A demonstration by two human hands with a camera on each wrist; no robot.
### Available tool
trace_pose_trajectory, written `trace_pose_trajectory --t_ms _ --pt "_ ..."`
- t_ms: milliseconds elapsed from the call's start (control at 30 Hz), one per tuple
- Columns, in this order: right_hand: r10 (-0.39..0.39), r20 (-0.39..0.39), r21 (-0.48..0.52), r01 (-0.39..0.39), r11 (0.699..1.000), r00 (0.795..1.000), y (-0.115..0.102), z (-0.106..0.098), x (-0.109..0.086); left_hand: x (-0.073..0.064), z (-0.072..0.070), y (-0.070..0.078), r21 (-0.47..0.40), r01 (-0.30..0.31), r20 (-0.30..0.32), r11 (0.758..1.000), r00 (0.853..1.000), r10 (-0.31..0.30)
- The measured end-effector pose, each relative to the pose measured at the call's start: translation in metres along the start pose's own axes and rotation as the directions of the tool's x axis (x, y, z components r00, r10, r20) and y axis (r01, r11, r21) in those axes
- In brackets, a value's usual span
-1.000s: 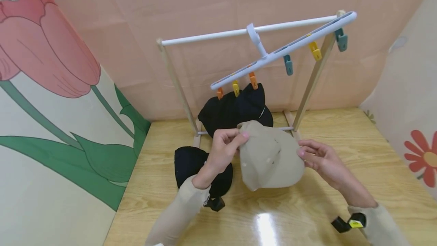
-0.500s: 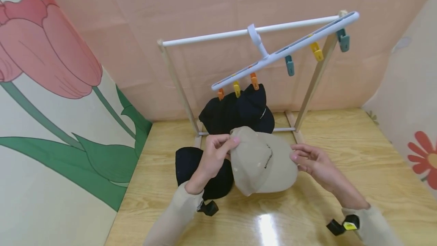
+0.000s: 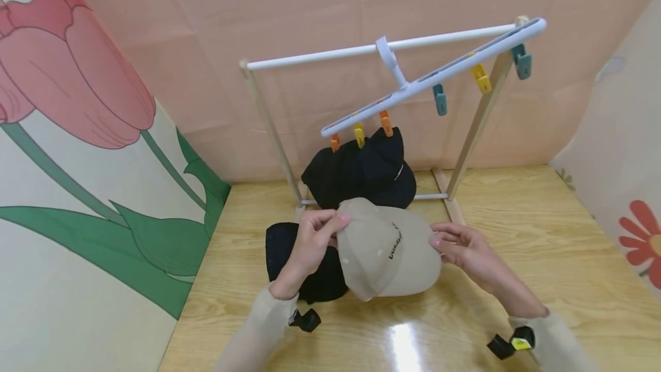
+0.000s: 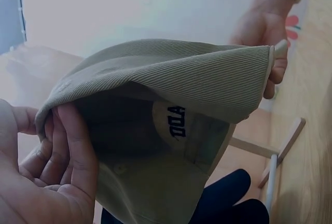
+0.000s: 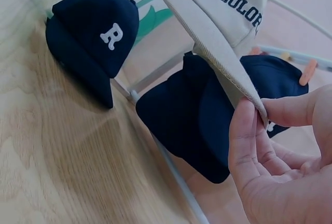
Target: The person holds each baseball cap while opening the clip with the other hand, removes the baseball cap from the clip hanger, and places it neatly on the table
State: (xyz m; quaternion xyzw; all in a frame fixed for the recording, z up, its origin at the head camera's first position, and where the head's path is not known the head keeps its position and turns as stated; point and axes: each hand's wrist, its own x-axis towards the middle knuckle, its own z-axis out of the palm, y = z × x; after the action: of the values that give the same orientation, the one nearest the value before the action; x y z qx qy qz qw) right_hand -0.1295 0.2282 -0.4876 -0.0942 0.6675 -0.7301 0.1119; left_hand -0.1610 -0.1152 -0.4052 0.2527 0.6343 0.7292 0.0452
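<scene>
Both hands hold a beige baseball cap (image 3: 384, 251) with dark lettering above the table, in front of a rack. My left hand (image 3: 312, 245) pinches the edge of its crown side; the left wrist view looks into the cap (image 4: 155, 162), where a printed label shows. My right hand (image 3: 465, 248) pinches the brim's edge between thumb and fingers, plain in the right wrist view. Behind it, dark navy caps (image 3: 361, 171) hang from orange and yellow clips (image 3: 360, 135) on a pale blue hanger (image 3: 428, 79). Another navy cap (image 5: 96, 40), bearing a white R, rests on the table, partly behind my left hand.
The hanger hooks over the white bar (image 3: 320, 57) of a wooden-legged rack (image 3: 477, 125). Teal and yellow clips (image 3: 440, 100) on its right half hold nothing. The wooden table (image 3: 542, 257) meets a pink backdrop (image 3: 289, 4) behind and painted side walls.
The beige cap has moved left and slightly down with both hands, and turned so its lettering shows more. The hanging caps and the rack have stayed put.
</scene>
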Motion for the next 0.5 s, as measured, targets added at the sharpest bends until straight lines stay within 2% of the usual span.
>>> trace_pose_trajectory --t_ms 167,300,500 --pt "-0.006 -0.008 -0.007 0.006 1.0 1.0 0.004 0.003 0.002 -0.003 -0.004 -0.002 -0.056 0.024 0.006 0.998 1.0 -0.024" --pt "0.013 -0.018 -0.021 -0.013 1.0 1.0 0.007 0.008 0.004 -0.004 -0.008 -0.005 -0.105 0.024 0.014 0.994 1.0 -0.022" --pt "0.04 -0.021 -0.065 -0.041 0.997 0.999 0.009 0.017 0.007 -0.007 -0.014 -0.01 -0.131 0.008 0.012 0.991 1.0 -0.006"
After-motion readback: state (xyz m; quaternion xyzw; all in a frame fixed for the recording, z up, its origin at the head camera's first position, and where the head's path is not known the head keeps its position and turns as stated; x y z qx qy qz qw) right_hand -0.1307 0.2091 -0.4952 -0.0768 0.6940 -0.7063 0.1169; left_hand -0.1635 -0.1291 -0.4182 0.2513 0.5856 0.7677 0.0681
